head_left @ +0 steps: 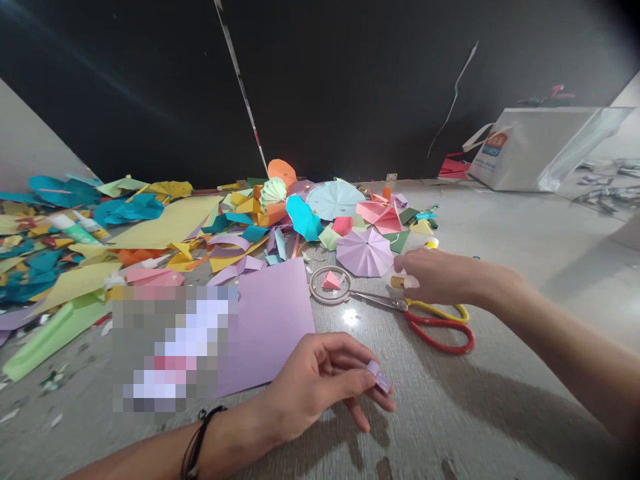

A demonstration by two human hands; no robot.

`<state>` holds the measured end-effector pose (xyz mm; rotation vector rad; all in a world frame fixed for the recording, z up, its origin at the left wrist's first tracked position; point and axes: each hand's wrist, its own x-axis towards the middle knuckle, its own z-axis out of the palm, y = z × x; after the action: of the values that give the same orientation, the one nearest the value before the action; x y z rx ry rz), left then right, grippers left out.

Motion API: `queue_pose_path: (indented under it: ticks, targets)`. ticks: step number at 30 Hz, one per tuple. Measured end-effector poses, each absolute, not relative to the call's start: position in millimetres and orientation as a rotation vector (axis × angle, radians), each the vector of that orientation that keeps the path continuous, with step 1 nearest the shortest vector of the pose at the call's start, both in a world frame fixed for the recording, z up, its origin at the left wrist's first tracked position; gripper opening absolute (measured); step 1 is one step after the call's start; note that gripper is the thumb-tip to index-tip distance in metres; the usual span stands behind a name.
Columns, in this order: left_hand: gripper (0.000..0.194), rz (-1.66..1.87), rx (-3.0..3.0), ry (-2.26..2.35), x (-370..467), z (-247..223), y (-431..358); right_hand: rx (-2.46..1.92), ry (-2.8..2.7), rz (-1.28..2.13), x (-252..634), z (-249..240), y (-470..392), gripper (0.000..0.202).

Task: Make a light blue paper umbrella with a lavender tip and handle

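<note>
Between the thumb and fingers of my left hand (333, 380) is a small folded purple paper piece (381, 380). My right hand (435, 275) reaches over the floor just above the scissors, its fingers bent around or beside a small tan cylindrical object (398, 282); the grip is unclear. The scissors (443, 333) have one yellow and one red handle. Their blades point at a round hoop (313, 287) with a pink paper scrap (331, 281) inside. A flat purple sheet (275, 320) lies left of the hoop, and a pleated purple paper disc (366, 253) sits behind it.
Heaps of coloured paper scraps (140, 210) cover the floor at the left and back. A black panel (350, 87) rises behind them. A white bag (530, 150) stands at the back right. Part of the left side is pixelated.
</note>
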<state>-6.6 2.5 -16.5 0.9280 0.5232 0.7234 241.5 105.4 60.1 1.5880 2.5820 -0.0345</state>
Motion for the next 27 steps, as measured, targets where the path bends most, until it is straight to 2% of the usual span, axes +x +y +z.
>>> queue_pose_path:
  ticks: [6,12,18,27]
  targets:
    - [0.022,0.720,0.932,0.525,-6.8,-17.2,2.8,1.605,2.699,0.042,240.4,63.6,112.7,0.018]
    - [0.024,0.715,0.943,0.555,-6.1,-15.7,2.3,1.619,2.769,0.037,239.8,63.8,114.7,0.036]
    - [0.028,0.714,0.934,0.570,-6.0,-16.5,2.6,1.640,2.797,-0.009,239.7,63.9,113.8,0.034]
    - [0.029,0.706,0.950,0.579,-6.3,-15.3,2.8,1.801,2.765,0.086,231.1,76.8,106.8,0.019]
